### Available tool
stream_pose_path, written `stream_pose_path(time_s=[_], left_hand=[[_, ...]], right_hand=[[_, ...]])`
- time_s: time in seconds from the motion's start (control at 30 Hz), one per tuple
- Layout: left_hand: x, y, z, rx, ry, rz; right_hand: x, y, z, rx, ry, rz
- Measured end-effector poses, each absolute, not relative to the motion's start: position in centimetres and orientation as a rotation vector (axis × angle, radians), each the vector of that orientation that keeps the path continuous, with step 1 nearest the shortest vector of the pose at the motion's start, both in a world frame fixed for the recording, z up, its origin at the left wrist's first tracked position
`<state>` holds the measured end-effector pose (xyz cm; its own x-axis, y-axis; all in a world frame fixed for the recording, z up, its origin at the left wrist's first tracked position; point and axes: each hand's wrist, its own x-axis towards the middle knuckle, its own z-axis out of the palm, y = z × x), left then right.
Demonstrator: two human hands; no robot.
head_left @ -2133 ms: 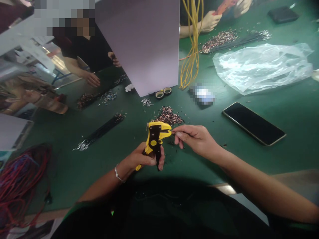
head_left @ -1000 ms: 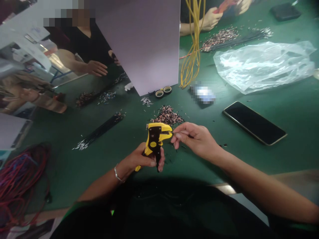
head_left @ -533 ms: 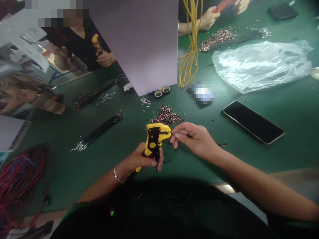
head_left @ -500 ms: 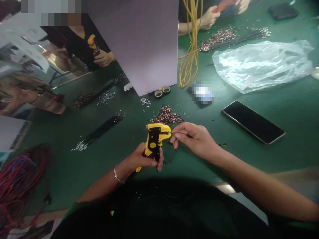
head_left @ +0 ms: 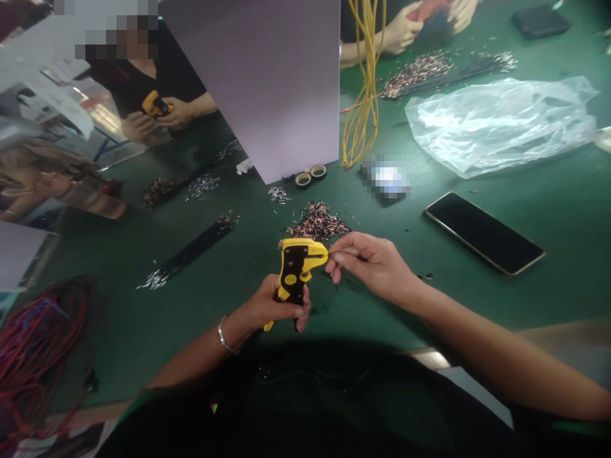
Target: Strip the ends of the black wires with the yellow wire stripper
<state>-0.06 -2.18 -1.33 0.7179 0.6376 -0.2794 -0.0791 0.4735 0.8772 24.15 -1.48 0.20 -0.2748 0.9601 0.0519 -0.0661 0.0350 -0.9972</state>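
Observation:
My left hand is wrapped round the handles of a yellow and black wire stripper, its jaws pointing right. At those jaws, my right hand pinches a thin dark wire, whose end is inside or against the jaws. Just beyond the tool lies a heap of short copper-ended wire pieces. To the left rests a bundle of black wires with silvery ends at its near side.
A phone and a clear plastic bag lie at the right. Yellow wires hang beside an upright panel. Two tape rolls sit below it. Red cables are at left. Other people's hands work across the table.
The stripper's jaws have closed and its handles are squeezed closer together in my left hand. My right hand has barely moved. A person at the upper left has lowered a yellow tool.

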Motion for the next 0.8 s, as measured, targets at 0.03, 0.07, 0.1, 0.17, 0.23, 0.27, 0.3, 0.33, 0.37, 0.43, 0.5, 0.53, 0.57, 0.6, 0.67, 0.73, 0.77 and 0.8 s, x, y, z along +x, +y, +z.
stream_pose_path(time_s=[0.03, 0.07, 0.1, 0.17, 0.23, 0.27, 0.3, 0.33, 0.37, 0.43, 0.5, 0.53, 0.57, 0.6, 0.67, 0.73, 0.77, 0.8], left_hand=[[-0.1, -2.2, -1.4, 0.994, 0.649, 0.482], [-0.1, -2.3, -1.4, 0.997, 0.65, 0.488], [-0.1, -2.3, -1.4, 0.999, 0.652, 0.494], [0.0, -2.5, -1.3, 1.006, 0.665, 0.497], [0.1, -2.6, -1.1, 1.013, 0.685, 0.494], [0.1, -2.7, -1.1, 1.016, 0.695, 0.492], [0.2, -2.8, -1.0, 1.018, 0.704, 0.489], [0.2, -2.9, -1.0, 1.018, 0.715, 0.495], [0.2, -2.9, -1.0, 1.016, 0.732, 0.511], [0.2, -3.0, -1.0, 1.006, 0.768, 0.548], [0.2, -3.0, -1.0, 0.994, 0.785, 0.572], [0.2, -3.0, -1.0, 0.99, 0.776, 0.57], [0.2, -2.9, -1.0, 0.988, 0.76, 0.557], [0.3, -2.9, -0.9, 0.983, 0.74, 0.549], [0.4, -2.6, -0.6, 0.963, 0.701, 0.552], [0.6, -2.4, -0.4, 0.954, 0.663, 0.57], [0.7, -2.2, -0.4, 0.956, 0.643, 0.583], [0.7, -2.1, -0.3, 0.964, 0.627, 0.593]], right_hand=[[24.2, -1.5, 0.2, -0.979, -1.377, 1.413], [24.2, -1.5, 0.2, -0.972, -1.368, 1.421], [24.2, -1.5, 0.2, -0.964, -1.36, 1.429], [24.2, -1.5, 0.3, -0.956, -1.343, 1.449], [24.3, -1.5, 0.5, -0.953, -1.335, 1.468], [24.3, -1.6, 0.5, -0.951, -1.334, 1.475], [24.3, -1.6, 0.6, -0.948, -1.334, 1.481], [24.3, -1.6, 0.6, -0.945, -1.332, 1.482], [24.3, -1.6, 0.5, -0.944, -1.329, 1.478], [24.3, -1.5, 0.4, -0.942, -1.325, 1.471], [24.3, -1.5, 0.4, -0.942, -1.319, 1.469], [24.3, -1.5, 0.4, -0.94, -1.315, 1.47], [24.3, -1.5, 0.4, -0.938, -1.312, 1.471], [24.3, -1.5, 0.4, -0.935, -1.31, 1.47], [24.4, -1.4, 0.5, -0.932, -1.307, 1.458], [24.5, -1.4, 0.5, -0.945, -1.299, 1.438], [24.5, -1.3, 0.4, -0.955, -1.291, 1.429], [24.5, -1.3, 0.4, -0.964, -1.284, 1.421]])
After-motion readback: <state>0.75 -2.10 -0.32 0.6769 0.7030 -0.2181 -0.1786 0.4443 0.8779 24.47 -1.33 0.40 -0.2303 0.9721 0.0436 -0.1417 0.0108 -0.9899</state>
